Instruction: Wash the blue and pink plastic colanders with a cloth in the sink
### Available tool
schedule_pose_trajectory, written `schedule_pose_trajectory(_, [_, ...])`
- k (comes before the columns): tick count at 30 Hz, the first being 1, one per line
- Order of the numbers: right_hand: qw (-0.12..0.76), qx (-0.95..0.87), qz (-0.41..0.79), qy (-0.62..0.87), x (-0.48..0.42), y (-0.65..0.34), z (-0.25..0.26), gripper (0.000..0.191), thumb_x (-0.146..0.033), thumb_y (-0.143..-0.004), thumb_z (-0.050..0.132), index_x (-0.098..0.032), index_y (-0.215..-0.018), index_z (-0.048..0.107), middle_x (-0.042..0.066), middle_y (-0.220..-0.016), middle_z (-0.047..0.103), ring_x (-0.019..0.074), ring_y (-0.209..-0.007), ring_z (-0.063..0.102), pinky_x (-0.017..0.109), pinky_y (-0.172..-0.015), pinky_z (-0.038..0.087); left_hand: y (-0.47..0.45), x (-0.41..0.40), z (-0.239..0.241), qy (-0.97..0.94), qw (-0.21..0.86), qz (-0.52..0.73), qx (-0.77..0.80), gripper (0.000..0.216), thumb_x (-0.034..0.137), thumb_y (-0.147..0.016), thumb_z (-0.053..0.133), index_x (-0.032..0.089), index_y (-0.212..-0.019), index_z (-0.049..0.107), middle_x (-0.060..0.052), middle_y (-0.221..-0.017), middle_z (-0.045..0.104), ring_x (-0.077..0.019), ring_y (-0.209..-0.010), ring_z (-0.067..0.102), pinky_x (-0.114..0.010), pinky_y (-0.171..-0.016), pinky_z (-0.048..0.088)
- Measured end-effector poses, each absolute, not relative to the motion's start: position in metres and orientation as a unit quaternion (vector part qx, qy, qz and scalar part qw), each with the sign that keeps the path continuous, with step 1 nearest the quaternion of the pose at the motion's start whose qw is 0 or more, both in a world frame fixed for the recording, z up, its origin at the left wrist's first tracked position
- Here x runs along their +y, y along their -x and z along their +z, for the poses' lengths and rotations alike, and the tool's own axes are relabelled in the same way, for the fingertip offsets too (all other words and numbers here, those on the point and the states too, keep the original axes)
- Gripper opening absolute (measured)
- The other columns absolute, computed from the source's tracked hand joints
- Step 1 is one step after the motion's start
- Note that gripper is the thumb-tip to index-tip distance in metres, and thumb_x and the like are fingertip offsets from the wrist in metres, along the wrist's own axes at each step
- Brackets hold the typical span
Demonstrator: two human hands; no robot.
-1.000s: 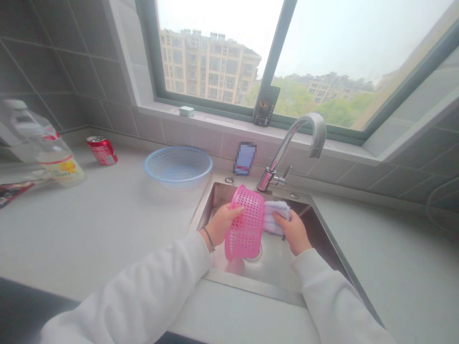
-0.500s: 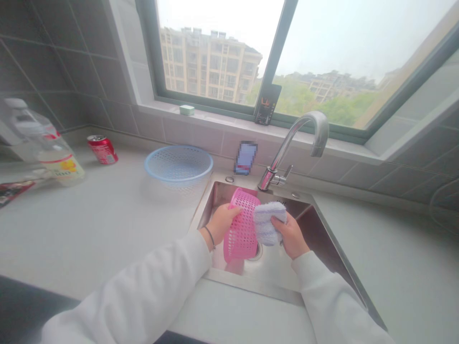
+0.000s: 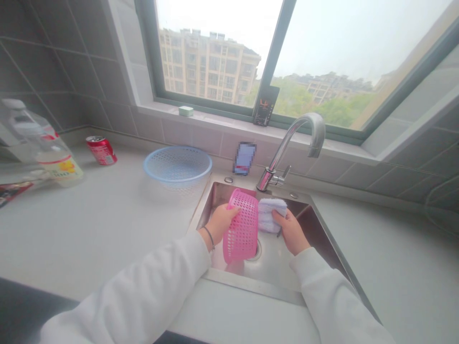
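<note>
My left hand (image 3: 219, 223) grips the rim of a pink perforated plastic basket (image 3: 244, 231), thumb on the outside. The basket is tilted on its side over the steel sink (image 3: 272, 267), its base turned to the right. In my right hand (image 3: 293, 231) is a folded white and pale-purple cloth (image 3: 268, 215), pinched under the thumb. The cloth is against or very close to the basket's base; contact cannot be made out exactly. Part of the drain (image 3: 257, 251) shows below the basket.
A chrome faucet (image 3: 287, 143) arches behind the sink. Left of it stand a blurred phone-like object (image 3: 245, 157), a blue basket (image 3: 178, 177), a red can (image 3: 102, 150) and a plastic bottle (image 3: 59, 167). On the windowsill are a small green block (image 3: 186, 111) and a dark card (image 3: 266, 106).
The cloth in my right hand has shifted slightly up and right along the basket's base, and less of it hangs down. My left hand and the basket stay nearly in place.
</note>
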State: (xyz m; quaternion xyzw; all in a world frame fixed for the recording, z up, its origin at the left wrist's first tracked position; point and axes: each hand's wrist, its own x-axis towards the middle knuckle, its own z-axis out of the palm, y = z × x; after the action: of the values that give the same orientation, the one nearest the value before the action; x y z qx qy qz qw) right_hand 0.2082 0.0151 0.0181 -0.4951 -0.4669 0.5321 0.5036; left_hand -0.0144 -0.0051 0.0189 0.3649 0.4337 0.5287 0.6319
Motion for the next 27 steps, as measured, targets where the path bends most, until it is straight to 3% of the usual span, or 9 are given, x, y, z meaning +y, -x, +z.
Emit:
schedule_pose_trajectory(5, [0.463,-0.485,0.577,0.466,0.005,-0.201,0.023,0.056,-0.056,-0.067,0.08,-0.022,-0.109,0.066,0.009,-0.111,0.073,0.0283,-0.099,0.069,0.039,-0.082,0.056,0.015,-0.004,0.016,-0.362,0.623,0.535,0.441,0.026,0.035,-0.071,0.075,0.012,-0.074,0.063,-0.004,-0.068,0.064,-0.0132,-0.058,0.055,-0.026,-0.056,0.04])
schedule_pose_trajectory(14, [0.447,-0.511,0.451,0.579,0.023,-0.214,0.009,0.05,-0.05,-0.067,0.079,-0.02,-0.106,0.067,0.007,-0.101,0.074,0.0272,-0.093,0.069,0.04,-0.08,0.057,0.014,-0.005,0.018,-0.355,0.625,0.537,0.441,0.023,0.031,-0.073,0.074,0.01,-0.079,0.066,-0.006,-0.072,0.067,-0.0157,-0.061,0.059,-0.028,-0.059,0.044])
schedule_pose_trajectory(21, [0.474,-0.479,0.571,0.469,0.01,-0.201,0.019,0.053,-0.051,-0.069,0.081,-0.024,-0.111,0.065,0.006,-0.107,0.073,0.0254,-0.093,0.07,0.037,-0.078,0.058,0.014,-0.004,0.021,-0.318,0.633,0.55,0.441,0.019,0.027,-0.074,0.071,0.01,-0.082,0.066,-0.007,-0.073,0.069,-0.0165,-0.062,0.061,-0.029,-0.06,0.047])
schedule_pose_trajectory(27, [0.426,-0.504,0.49,0.569,0.024,-0.216,0.002,0.045,-0.046,-0.072,0.078,-0.019,-0.107,0.068,0.009,-0.106,0.074,0.0248,-0.093,0.07,0.039,-0.083,0.056,0.014,-0.004,0.019,-0.336,0.623,0.548,0.446,0.018,0.027,-0.075,0.071,0.01,-0.079,0.066,-0.006,-0.072,0.068,-0.0161,-0.062,0.06,-0.029,-0.061,0.047])
